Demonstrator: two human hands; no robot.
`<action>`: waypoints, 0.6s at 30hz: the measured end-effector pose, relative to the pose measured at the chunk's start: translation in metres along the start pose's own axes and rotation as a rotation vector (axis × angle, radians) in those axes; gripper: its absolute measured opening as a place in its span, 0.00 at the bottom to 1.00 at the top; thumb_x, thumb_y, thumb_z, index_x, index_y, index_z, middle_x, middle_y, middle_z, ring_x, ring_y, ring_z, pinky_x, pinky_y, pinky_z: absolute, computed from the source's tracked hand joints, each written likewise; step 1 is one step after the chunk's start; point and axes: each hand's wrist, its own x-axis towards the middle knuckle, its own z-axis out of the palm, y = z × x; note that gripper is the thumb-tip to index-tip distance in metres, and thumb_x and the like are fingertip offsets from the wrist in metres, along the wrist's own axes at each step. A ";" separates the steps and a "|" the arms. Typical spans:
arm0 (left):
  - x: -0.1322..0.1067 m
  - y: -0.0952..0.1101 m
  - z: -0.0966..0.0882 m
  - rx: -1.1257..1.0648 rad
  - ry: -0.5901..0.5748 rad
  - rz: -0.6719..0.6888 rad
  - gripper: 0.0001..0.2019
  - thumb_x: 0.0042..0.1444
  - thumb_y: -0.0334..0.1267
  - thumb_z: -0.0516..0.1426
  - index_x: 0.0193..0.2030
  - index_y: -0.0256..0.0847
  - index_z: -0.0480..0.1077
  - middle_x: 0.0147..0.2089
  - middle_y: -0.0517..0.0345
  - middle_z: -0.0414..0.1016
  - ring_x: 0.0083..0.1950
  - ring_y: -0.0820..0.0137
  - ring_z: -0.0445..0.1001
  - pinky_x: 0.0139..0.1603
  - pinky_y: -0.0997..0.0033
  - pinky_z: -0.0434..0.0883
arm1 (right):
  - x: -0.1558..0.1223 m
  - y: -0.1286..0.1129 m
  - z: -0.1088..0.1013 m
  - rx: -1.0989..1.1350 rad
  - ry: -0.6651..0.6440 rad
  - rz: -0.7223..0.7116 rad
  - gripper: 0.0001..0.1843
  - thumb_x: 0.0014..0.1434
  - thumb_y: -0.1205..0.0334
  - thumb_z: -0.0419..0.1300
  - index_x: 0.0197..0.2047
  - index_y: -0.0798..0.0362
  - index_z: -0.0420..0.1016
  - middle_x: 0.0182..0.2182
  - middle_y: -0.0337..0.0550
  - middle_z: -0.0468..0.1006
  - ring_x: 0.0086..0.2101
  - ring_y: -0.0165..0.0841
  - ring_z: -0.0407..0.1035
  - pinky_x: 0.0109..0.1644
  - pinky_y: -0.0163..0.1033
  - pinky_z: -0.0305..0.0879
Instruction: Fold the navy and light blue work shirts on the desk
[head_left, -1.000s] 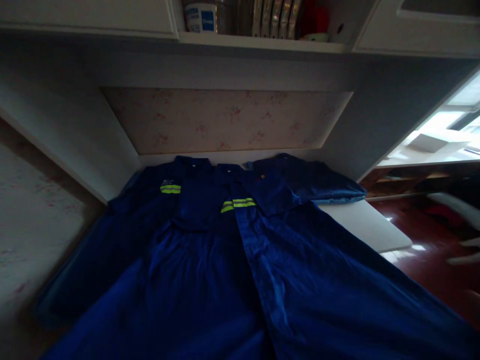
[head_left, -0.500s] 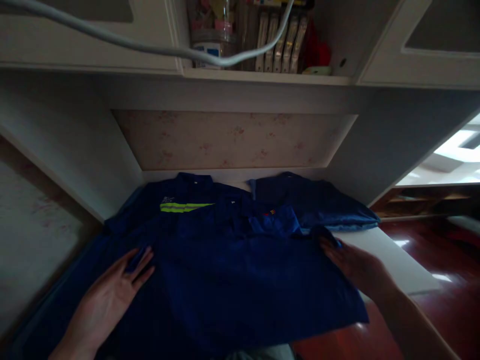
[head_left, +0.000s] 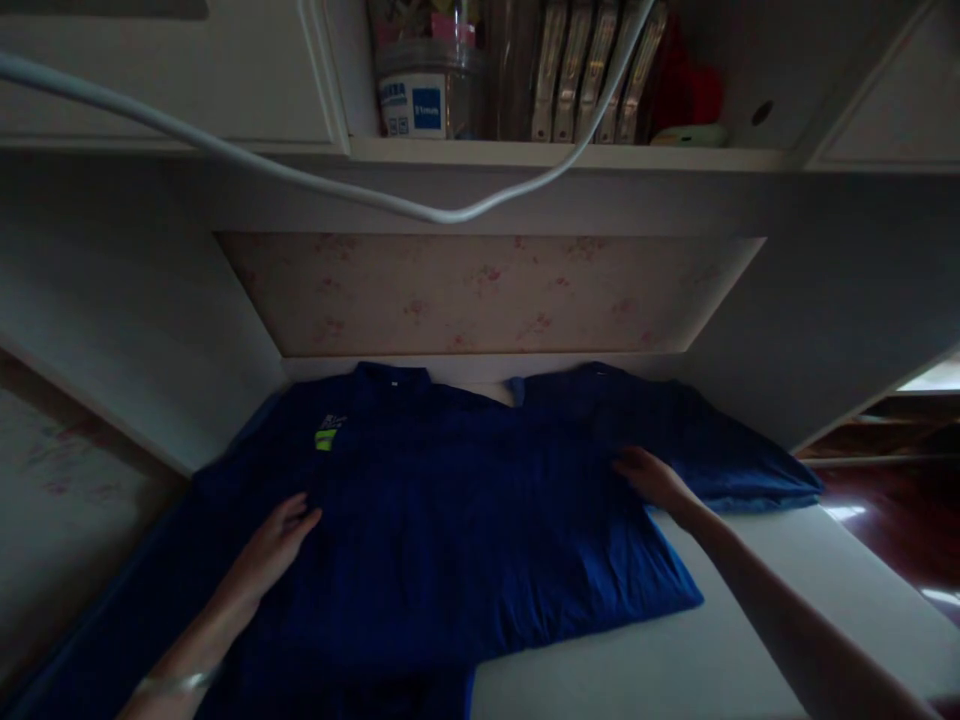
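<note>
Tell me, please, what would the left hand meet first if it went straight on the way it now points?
Most likely the folded blue garment, whose cloth lies directly ahead of the left hand; depth is unclear in this dim view, so the two may be touching.

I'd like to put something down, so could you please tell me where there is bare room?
The white surface is bare between the front blue garment and the right arm, and between that arm and the folded pile; left and centre are crowded with blue clothes.
</note>
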 end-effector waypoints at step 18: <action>-0.088 0.021 0.008 -0.279 -0.213 -0.427 0.24 0.46 0.54 0.67 0.49 0.46 0.76 0.46 0.53 0.83 0.55 0.52 0.78 0.50 0.56 0.79 | -0.072 -0.022 0.024 0.402 -0.195 0.113 0.26 0.58 0.45 0.63 0.58 0.45 0.73 0.45 0.42 0.84 0.44 0.46 0.79 0.47 0.49 0.77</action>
